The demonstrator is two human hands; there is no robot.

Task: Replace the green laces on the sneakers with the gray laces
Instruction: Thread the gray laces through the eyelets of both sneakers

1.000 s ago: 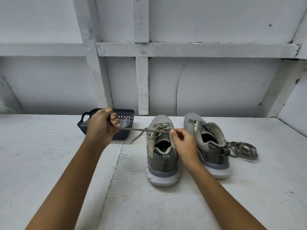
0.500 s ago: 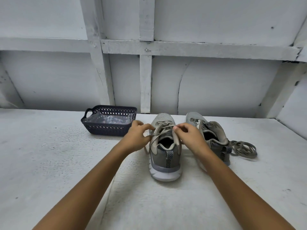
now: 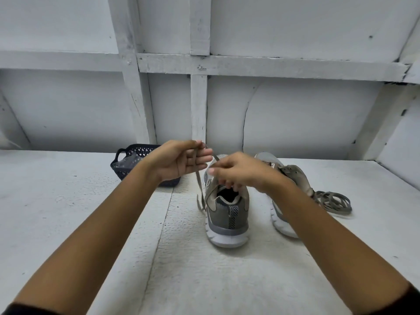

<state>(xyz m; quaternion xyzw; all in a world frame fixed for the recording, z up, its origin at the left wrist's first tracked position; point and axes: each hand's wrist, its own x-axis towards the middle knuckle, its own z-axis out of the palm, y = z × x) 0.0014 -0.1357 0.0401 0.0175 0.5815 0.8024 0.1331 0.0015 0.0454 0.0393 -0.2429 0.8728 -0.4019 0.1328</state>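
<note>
Over the left sneaker (image 3: 227, 214), L hand (image 3: 179, 161) & R hand (image 3: 241, 172) both pinch the gray lace (image 3: 198, 185), prob tensioning it for threading

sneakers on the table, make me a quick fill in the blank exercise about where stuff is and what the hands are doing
1. The left hand holds up a ____ that hangs beside the left sneaker.
2. The coiled laces lie on the table to the ____ of the right sneaker.
3. The basket stands to the ____ of both sneakers.
4. The right hand is above the ____ sneaker.
Missing words: lace; right; left; left.
</note>
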